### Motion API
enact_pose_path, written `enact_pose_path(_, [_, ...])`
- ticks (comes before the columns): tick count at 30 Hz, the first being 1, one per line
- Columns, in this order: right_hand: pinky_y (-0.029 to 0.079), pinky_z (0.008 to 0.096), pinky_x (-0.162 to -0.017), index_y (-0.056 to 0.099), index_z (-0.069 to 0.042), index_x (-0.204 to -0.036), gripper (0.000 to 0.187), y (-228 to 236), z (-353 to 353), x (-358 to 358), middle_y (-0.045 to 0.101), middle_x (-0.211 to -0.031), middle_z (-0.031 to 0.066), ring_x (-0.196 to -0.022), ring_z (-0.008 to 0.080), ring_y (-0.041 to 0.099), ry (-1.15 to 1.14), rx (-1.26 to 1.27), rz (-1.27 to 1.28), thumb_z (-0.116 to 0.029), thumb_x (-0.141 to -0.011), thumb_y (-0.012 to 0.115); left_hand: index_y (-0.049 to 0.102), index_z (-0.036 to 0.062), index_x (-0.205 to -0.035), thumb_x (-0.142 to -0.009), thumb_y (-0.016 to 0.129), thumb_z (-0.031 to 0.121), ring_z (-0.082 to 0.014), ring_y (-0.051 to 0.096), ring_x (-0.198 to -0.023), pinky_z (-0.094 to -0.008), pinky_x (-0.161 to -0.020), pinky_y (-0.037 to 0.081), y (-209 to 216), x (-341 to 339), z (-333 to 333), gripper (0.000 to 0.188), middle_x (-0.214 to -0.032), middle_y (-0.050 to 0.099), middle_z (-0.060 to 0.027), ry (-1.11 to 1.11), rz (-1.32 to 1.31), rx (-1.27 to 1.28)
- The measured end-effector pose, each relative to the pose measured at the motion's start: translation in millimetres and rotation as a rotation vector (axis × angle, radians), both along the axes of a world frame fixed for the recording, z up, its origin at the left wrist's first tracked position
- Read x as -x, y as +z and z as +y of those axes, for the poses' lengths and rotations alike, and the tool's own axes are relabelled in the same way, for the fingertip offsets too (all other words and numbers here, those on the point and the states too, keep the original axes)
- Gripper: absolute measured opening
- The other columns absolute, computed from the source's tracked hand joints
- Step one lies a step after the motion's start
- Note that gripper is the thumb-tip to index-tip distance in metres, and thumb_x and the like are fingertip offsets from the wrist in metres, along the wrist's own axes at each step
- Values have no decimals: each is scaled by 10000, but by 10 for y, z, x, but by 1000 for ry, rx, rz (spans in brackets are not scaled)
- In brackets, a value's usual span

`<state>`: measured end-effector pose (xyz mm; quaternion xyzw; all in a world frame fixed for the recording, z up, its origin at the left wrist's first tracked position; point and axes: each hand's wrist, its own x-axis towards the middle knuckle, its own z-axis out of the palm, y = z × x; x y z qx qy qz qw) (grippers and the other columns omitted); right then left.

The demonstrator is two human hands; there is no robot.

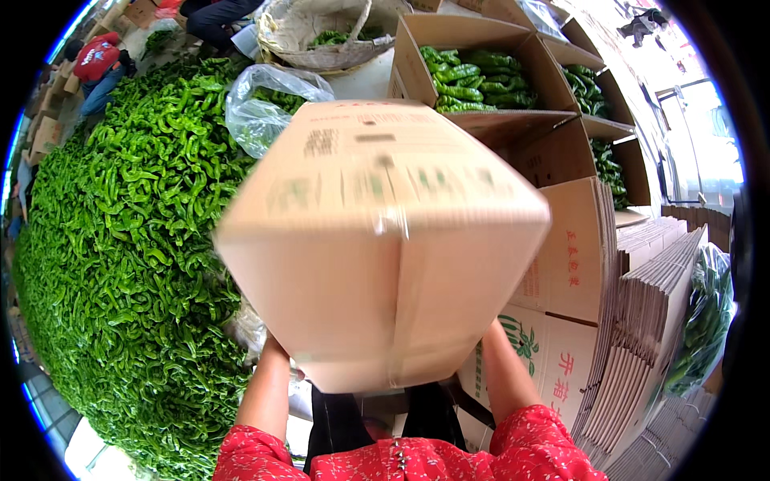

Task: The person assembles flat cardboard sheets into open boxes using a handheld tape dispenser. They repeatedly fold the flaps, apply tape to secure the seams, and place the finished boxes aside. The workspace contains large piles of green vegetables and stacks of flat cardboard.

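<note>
Closest to the camera is a closed cardboard box [393, 297], lifted in front of the body and somewhat blurred, with a strip of tape [397, 313] running down its near face. Both hands are clamped on it from the sides: the left grip [279, 351] at the lower left corner, the right grip [489, 335] at the lower right. How the fingers bend I cannot tell — the box hides most of them. Red sleeves [529, 437] with a pale pattern cover the upper arms.

To the left spreads a great heap of green peppers [128, 264], and just beyond the box lies a clear plastic bag [249, 120] with more peppers inside. Behind that sits a woven basket [289, 40] (its handle arching over a few greens). At the upper right, an open carton [465, 30] holds larger peppers, with other filled cartons beside it. Flattened cardboard [654, 297] is stacked at the right, near a see-through sack [702, 321] of green produce. Far off at the upper left, a person in a red top [98, 60] bends low.
</note>
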<state>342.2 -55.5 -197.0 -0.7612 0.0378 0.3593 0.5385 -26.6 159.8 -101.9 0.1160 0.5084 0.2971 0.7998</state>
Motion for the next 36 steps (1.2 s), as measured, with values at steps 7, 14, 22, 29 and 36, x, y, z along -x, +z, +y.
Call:
enact_pose_path(7, [496,442,-812,575,-130,-1259,571,-285,-799,304,640,-1057,205,-955,380,623,452,660,-284,-507,-830,601,530,39,-1264,-983,431,439,-175,600,-985,-302,-853,499,-654,121,-357,499,-1102,621,-50,-45,43,142])
enact_pose_path(14, [508,448,-798,506,-154,-1329,648,657,-635,299,600,-1054,211,-943,373,619,730,831,-599,-279,-740,747,540,7,-1228,-987,493,285,-152,582,-981,-286,-871,463,-829,296,-889,371,-1115,609,-63,-253,501,-262])
enact_pose_path(22, [499,405,-810,501,-105,-1307,765,2632,523,219,605,-1020,179,-915,349,593,1231,-10,-820,-159,-617,827,513,-7,-1232,-866,673,436,-182,533,-1072,-355,-984,382,818,-812,-519,597,-1155,572,-79,-386,-192,-324])
enact_pose_path(29, [469,394,-750,436,-127,-1395,827,2652,856,355,512,-888,127,-809,324,528,1504,-342,-493,-202,-658,804,639,-14,-1096,-862,700,206,-149,604,-871,-279,-775,473,924,-697,-698,328,-954,656,-52,-216,-407,41])
enact_pose_path(36, [487,405,-717,446,-118,-1390,804,2417,1025,410,541,-913,150,-795,330,561,1618,-311,-374,-207,-671,795,673,-13,-974,-868,662,79,-89,594,-770,-262,-716,485,839,-579,-590,142,-840,656,-20,-297,-41,-6])
